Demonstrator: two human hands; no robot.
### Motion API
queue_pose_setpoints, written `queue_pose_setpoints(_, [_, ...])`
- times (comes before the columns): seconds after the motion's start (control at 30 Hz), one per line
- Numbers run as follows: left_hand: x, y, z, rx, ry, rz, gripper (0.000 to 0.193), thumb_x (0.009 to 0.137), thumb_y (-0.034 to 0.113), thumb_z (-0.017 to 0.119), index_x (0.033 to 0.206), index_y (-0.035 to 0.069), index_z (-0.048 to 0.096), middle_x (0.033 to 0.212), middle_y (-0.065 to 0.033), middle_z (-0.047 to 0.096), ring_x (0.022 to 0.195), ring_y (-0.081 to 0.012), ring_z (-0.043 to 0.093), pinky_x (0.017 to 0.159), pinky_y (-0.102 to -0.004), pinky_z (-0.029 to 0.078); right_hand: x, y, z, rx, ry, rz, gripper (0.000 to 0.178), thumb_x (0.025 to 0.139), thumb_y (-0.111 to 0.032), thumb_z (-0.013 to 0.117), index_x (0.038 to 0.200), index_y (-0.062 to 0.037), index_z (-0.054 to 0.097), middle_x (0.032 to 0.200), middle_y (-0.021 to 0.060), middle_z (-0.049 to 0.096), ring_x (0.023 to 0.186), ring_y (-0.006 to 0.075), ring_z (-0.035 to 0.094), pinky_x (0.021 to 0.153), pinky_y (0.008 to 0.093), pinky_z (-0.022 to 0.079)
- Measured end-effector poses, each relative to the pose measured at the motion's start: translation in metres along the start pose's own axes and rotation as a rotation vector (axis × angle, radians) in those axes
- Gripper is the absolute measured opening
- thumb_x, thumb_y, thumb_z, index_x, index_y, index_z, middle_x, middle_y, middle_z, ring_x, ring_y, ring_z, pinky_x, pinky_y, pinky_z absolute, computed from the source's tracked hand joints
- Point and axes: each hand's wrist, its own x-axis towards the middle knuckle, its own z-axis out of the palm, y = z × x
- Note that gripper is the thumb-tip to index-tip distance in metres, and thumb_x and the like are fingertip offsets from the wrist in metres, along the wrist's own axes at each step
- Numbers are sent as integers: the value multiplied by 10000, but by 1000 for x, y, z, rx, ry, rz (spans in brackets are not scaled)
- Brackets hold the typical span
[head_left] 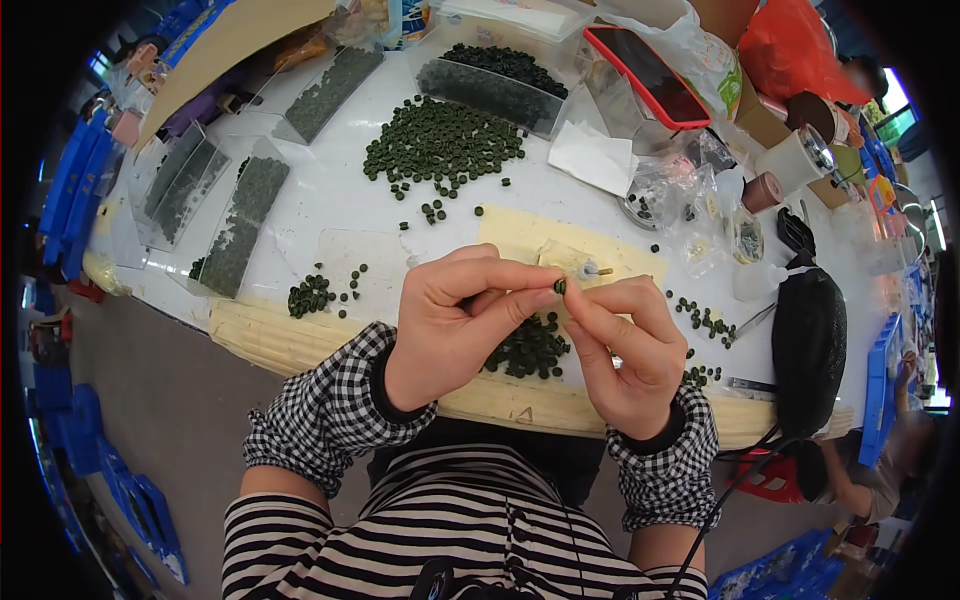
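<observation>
In front of my chest, my left hand [455,320] pinches a small dark green round piece [559,287] between thumb and index finger. My right hand [632,350] meets it there, its fingertips at the piece's right side. Right behind the fingers, a small pale fixture with a brass-coloured pin [592,271] sits on yellow paper [507,232]. A heap of similar green pieces [530,350] lies below my hands, partly hidden by them. Left of my left wrist is a smaller group of pieces [311,296].
Farther back spreads a large pile of green pieces [445,143], before a clear bin [490,92] of them. Clear trays [243,225] stand at left. A red-cased phone [648,76] rests at back right; tweezers [755,320] and a black pouch [808,350] lie at right.
</observation>
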Motion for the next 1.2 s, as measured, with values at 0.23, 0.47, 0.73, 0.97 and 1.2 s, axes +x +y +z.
queue_pose_setpoints(0.23, [0,0,0,-5,3,-7,223,813,-56,713,1024,14,728,648,41,475,597,-43,389,566,-204,329,-1,-1,0,11,3,14,368,738,51,735,1093,-44,718,877,46,657,746,198,571,654,287,457])
queue_pose_setpoints(0.47, [1,1,-2,23,-20,46,248,804,-59,717,1040,17,722,620,49,456,591,-48,385,564,-210,328,1,-2,-3,-6,11,-16,365,737,55,734,1088,-43,718,879,48,656,747,200,572,652,293,455])
queue_pose_setpoints(0.73, [1,5,-2,111,-29,84,290,776,-38,746,1053,44,721,604,54,402,566,-50,362,533,-221,299,1,-1,-3,-39,21,-37,363,730,47,740,1082,-40,720,863,46,652,742,202,568,649,296,454])
queue_pose_setpoints(0.97, [3,10,1,218,12,210,260,755,-32,761,994,64,738,588,32,437,524,-63,366,479,-232,278,2,-2,-3,-55,38,-50,364,726,46,741,1079,-38,721,859,47,652,738,203,568,637,293,453])
queue_pose_setpoints(1.2, [2,9,0,246,20,228,241,744,-36,766,964,58,737,597,27,467,518,-59,376,469,-230,275,2,-1,-2,-52,36,-45,360,723,50,740,1072,-34,723,867,49,658,741,206,571,640,292,457])
